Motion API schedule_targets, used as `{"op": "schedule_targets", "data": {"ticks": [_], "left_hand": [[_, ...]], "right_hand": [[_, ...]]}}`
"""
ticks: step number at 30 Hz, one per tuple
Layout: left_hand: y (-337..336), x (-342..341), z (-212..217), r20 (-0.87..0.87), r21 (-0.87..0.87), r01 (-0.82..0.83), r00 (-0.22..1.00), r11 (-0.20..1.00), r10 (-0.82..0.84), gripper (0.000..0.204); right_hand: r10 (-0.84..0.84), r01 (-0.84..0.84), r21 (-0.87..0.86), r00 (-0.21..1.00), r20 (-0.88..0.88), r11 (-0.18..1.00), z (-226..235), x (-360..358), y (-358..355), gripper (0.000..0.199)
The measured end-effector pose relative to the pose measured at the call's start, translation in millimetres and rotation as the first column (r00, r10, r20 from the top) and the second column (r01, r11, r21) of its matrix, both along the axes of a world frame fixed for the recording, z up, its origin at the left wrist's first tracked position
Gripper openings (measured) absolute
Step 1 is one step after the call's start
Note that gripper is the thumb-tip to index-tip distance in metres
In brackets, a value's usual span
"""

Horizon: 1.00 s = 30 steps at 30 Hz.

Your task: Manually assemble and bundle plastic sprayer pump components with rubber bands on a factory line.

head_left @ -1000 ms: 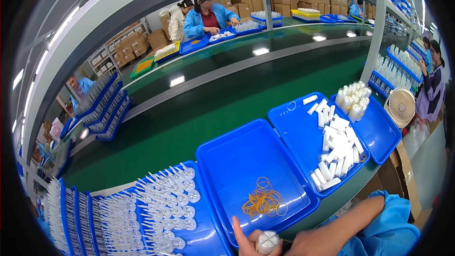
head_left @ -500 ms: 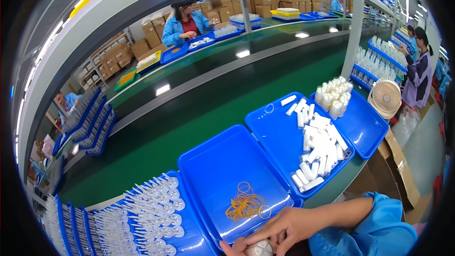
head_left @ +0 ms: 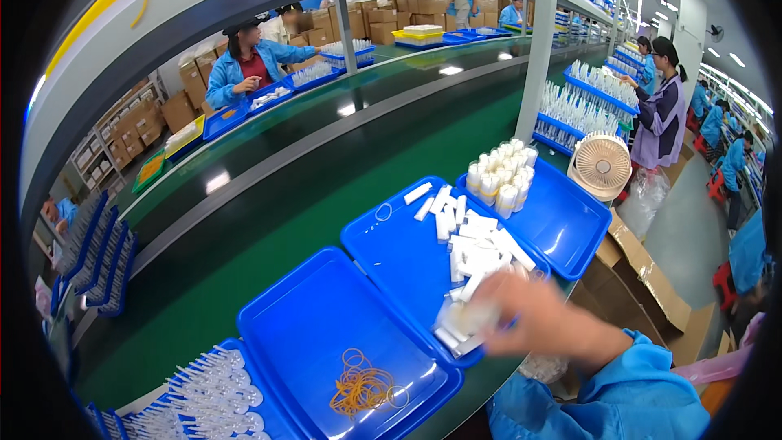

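Note:
My right hand (head_left: 529, 310), smeared by motion, is over the near right part of a blue tray (head_left: 371, 240). Its fingers are closed around a whitish, partly see-through bundle (head_left: 472, 319), too blurred to make out fully. Loose white tubes (head_left: 476, 253) lie heaped in that tray beneath and beyond the hand. Upright bundles of such tubes (head_left: 507, 175) stand in the farther blue tray (head_left: 574, 228). Tan rubber bands (head_left: 362, 387) lie in a tangle in the nearer blue tray (head_left: 293, 310). My left hand is out of view.
Clear plastic pieces with thin stems (head_left: 216, 387) fill a tray at lower left. A green conveyor (head_left: 269, 220) runs behind the trays. A beige fan (head_left: 599, 165) and an open cardboard box (head_left: 643, 277) are at right. A co-worker in blue (head_left: 244, 69) sits across the conveyor.
My right hand has moved from below the rubber-band tray up and right to the heap of white tubes. The fingers of my left hand have left the view, which has swung right.

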<state>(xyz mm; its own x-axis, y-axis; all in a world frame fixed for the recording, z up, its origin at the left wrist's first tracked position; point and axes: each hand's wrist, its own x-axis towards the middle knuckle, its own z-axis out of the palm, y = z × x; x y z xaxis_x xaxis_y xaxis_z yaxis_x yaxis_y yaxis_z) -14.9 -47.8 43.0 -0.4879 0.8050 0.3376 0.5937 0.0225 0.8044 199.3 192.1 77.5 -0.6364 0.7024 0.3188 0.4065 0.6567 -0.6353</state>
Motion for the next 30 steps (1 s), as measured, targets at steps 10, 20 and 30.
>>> {"op": "schedule_targets", "data": {"ticks": [10, 20, 30], "left_hand": [[-31, -83, -14, -0.653, -0.47, -0.441, 0.756, 0.765, 0.035, 0.032], [-30, -109, -13, -0.755, -0.515, -0.614, 0.656, 0.599, 0.023, 0.029], [-40, -107, 12, -0.675, -0.552, -0.548, 0.736, 0.628, 0.049, 0.019]], "right_hand": [[-0.805, 0.765, 0.363, 0.59, -0.064, 0.532, -50, 168, 227, 0.036], [-0.741, 0.742, 0.001, 0.67, -0.038, 0.67, -72, 147, 260, 0.028], [-0.163, 0.001, 0.446, 0.932, 0.325, 0.895, -45, -3, 225, 0.024]]}}
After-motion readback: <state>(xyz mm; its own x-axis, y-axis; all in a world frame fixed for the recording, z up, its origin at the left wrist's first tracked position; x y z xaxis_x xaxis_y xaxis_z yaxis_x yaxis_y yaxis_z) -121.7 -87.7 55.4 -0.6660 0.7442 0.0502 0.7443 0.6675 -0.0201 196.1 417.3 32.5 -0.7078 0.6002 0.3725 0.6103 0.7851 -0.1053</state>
